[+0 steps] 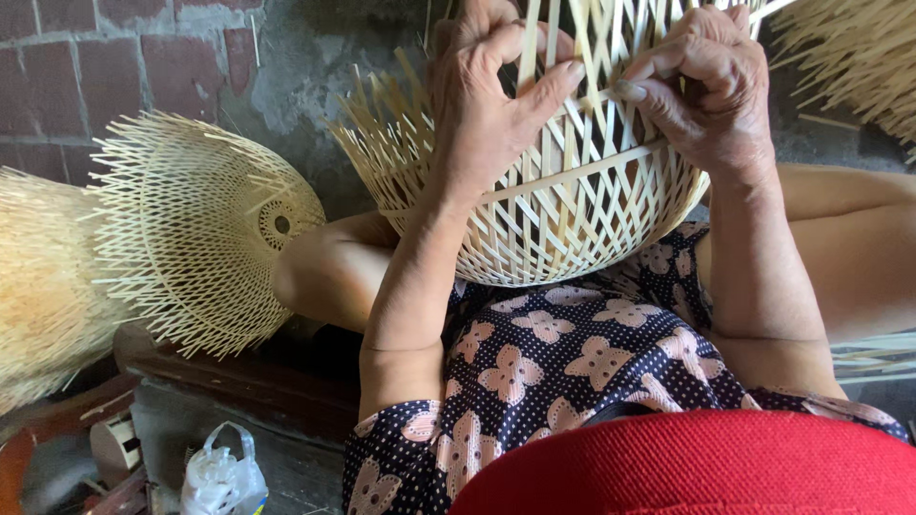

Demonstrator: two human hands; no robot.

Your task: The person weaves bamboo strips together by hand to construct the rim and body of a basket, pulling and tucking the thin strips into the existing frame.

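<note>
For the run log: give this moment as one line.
left hand: grips basket | right hand: pinches strip | basket: on lap, unfinished | finished baskets: left

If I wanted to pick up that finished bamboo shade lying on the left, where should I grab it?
Probably by the rounded woven dome of the bamboo shade, near its small ring hole, reaching from the right, where that closed end faces. The weave looks tight and smooth there. The wide rim bristles with loose strip ends that could poke or bend.
</note>
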